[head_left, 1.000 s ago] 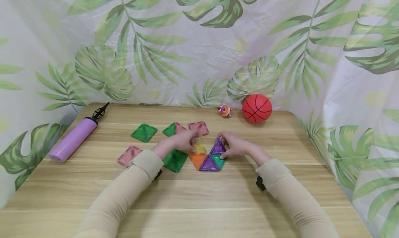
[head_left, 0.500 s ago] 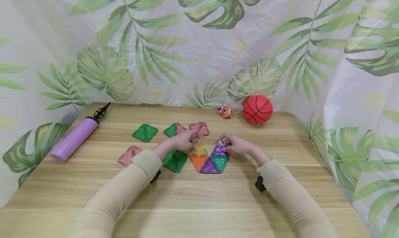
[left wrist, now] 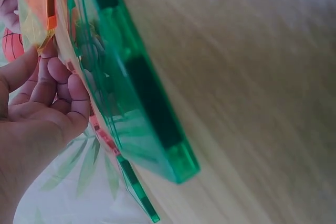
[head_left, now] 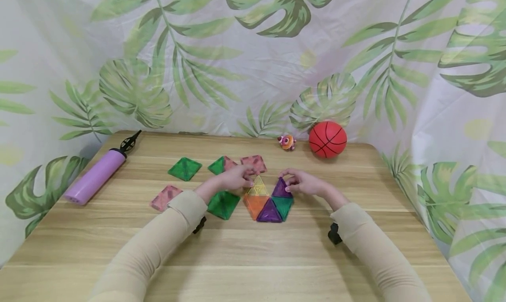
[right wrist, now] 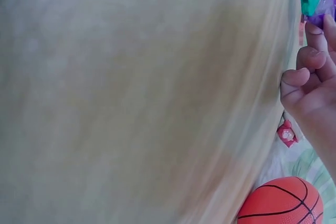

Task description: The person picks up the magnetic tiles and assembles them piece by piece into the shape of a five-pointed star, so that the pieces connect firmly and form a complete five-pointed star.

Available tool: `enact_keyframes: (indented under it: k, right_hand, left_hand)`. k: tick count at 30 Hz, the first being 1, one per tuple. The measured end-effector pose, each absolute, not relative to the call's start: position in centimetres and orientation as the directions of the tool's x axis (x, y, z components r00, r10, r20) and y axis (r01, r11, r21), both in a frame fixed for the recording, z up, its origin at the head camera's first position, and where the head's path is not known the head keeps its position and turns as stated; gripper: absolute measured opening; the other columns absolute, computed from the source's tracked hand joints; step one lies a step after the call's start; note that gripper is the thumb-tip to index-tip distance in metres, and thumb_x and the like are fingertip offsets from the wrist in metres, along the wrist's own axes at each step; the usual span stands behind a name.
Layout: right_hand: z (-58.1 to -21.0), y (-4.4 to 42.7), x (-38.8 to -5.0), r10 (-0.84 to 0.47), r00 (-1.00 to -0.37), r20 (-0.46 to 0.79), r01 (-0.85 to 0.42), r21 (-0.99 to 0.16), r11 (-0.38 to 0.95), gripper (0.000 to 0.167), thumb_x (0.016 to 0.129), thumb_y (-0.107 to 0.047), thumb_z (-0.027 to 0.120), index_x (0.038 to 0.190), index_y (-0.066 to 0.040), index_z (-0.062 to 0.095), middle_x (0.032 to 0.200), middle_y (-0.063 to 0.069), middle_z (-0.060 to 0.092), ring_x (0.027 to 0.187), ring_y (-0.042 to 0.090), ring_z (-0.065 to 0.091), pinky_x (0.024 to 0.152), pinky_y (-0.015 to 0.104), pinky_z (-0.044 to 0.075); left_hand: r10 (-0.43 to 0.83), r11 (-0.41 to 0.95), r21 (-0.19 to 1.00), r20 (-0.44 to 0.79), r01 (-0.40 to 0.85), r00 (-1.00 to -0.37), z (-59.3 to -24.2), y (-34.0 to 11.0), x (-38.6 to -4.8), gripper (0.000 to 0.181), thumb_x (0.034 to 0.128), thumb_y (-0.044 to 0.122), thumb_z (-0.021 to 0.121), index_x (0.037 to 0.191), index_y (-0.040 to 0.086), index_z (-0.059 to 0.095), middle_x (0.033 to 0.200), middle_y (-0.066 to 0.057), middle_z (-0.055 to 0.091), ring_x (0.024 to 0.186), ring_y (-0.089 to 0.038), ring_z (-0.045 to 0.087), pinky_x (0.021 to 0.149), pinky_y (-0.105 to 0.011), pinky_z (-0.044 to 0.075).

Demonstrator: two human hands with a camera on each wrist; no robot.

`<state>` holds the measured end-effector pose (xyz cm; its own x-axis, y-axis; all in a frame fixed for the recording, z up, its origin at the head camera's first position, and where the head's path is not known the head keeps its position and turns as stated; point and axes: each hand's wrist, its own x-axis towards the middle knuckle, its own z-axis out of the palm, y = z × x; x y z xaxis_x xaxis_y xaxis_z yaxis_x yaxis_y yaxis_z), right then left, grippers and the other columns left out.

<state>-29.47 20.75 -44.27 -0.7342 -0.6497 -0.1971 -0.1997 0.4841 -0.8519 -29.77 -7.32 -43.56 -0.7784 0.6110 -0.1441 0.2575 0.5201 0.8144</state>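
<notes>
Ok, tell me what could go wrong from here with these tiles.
1. The left hand pinches the yellow triangle and the right hand the upper purple triangle; uneven pulls might open the seams at the orange piece or teal triangle.
2. The large green tile lies close to the orange piece and could get bumped.
3. The left sleeve reaches over the pink tile's corner and may drag it.

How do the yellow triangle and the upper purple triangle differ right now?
The yellow triangle is pale; the upper purple triangle is darker. The left hand pinches the yellow triangle; the right hand pinches the upper purple triangle. The yellow triangle borders the orange tile, whereas the upper purple triangle borders the teal tile. Both are triangles with a tip pointing away from the person.
</notes>
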Motion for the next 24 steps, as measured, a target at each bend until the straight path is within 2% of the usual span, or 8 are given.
enact_keyframes:
  k: [3, 7, 14, 19, 24]
  right_hand:
    - [-44.3, 20.6, -29.4, -0.660, -0.725, -0.197, -0.210, -0.850, 0.484, 0.043, 0.092, 0.000, 0.057, 0.132, 0.000, 0.044, 0.101, 0.014, 0.063, 0.090, 0.015, 0.057, 0.067, 0.028, 0.045]
    - [-44.3, 20.1, -29.5, -0.682, -0.705, -0.193, -0.240, -0.841, 0.486, 0.043, 0.091, -0.002, 0.059, 0.132, -0.001, 0.045, 0.102, 0.014, 0.064, 0.092, 0.017, 0.058, 0.071, 0.028, 0.046]
    - [-44.3, 19.7, -29.6, -0.698, -0.699, -0.154, -0.323, -0.803, 0.500, 0.042, 0.089, -0.003, 0.062, 0.129, -0.003, 0.051, 0.109, 0.013, 0.063, 0.099, 0.020, 0.058, 0.083, 0.029, 0.048]
    - [-44.6, 19.6, -29.8, -0.700, -0.696, -0.159, -0.346, -0.780, 0.521, 0.041, 0.089, -0.004, 0.063, 0.128, -0.005, 0.056, 0.106, 0.008, 0.063, 0.098, 0.017, 0.057, 0.085, 0.029, 0.047]
    - [-44.8, 19.4, -29.7, -0.706, -0.687, -0.173, -0.329, -0.792, 0.514, 0.040, 0.088, -0.003, 0.064, 0.127, -0.003, 0.058, 0.106, 0.010, 0.066, 0.097, 0.018, 0.059, 0.084, 0.027, 0.048]
  left_hand:
    - [0.625, 0.509, 0.807, -0.109, 0.299, -0.773, -43.7, -6.9, -29.7, 0.033, 0.0891, 0.002, 0.062, 0.121, 0.003, 0.056, 0.112, -0.016, 0.063, 0.099, -0.022, 0.063, 0.086, -0.033, 0.050]
    - [0.649, 0.505, 0.793, -0.086, 0.342, -0.756, -43.7, -6.3, -29.6, 0.033, 0.0882, 0.002, 0.063, 0.121, 0.002, 0.057, 0.105, -0.015, 0.067, 0.095, -0.021, 0.065, 0.084, -0.032, 0.051]
    - [0.645, 0.549, 0.762, -0.125, 0.343, -0.754, -43.7, -5.7, -29.6, 0.031, 0.0899, 0.006, 0.063, 0.121, 0.008, 0.059, 0.096, -0.007, 0.070, 0.090, -0.015, 0.064, 0.078, -0.028, 0.049]
    - [0.653, 0.571, 0.733, -0.131, 0.370, -0.746, -43.9, -5.5, -29.8, 0.031, 0.0906, 0.009, 0.063, 0.122, 0.011, 0.061, 0.096, -0.004, 0.069, 0.089, -0.012, 0.063, 0.080, -0.028, 0.049]
    - [0.651, 0.607, 0.694, -0.157, 0.386, -0.743, -44.0, -5.3, -29.6, 0.031, 0.0919, 0.012, 0.061, 0.122, 0.016, 0.062, 0.098, -0.001, 0.069, 0.090, -0.011, 0.061, 0.081, -0.029, 0.049]
